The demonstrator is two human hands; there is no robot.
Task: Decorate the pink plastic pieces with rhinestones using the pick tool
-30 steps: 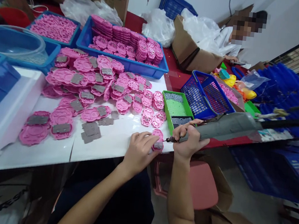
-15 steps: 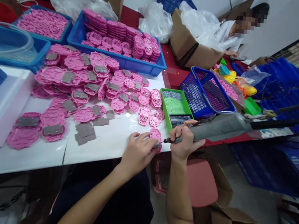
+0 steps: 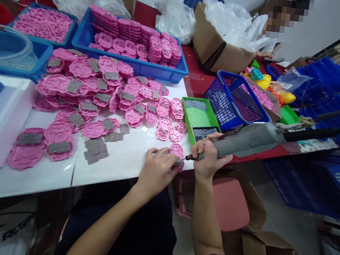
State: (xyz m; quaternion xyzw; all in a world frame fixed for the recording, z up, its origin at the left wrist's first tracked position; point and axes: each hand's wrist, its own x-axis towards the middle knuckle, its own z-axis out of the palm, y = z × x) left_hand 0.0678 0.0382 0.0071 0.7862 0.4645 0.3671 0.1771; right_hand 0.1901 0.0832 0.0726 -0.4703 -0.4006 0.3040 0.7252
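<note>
My right hand (image 3: 207, 156) is wrapped round a grey electric screwdriver (image 3: 242, 141), held slanting with its bit pointing left. The bit's tip meets a pink plastic part (image 3: 177, 150) at the table's front edge. My left hand (image 3: 159, 165) is closed over that part and partly hides it; a bit of grey plate shows under the fingers. Just beyond lie a few pink parts (image 3: 164, 129) with shiny screws. A green tray (image 3: 182, 104) holds small screws and a black perforated block (image 3: 204, 133). Loose grey plates (image 3: 95, 150) lie to the left.
A large pile of pink parts with grey plates (image 3: 84, 88) covers the table's left half. Behind it stands a blue bin (image 3: 128, 66) of stacked pink parts. A blue basket (image 3: 222, 107) is right of the tray. Another person (image 3: 262, 31) sits at the far right.
The camera view has shifted slightly. Both hands stay at the pink part, and the screwdriver has barely moved, its bit still on the part.
</note>
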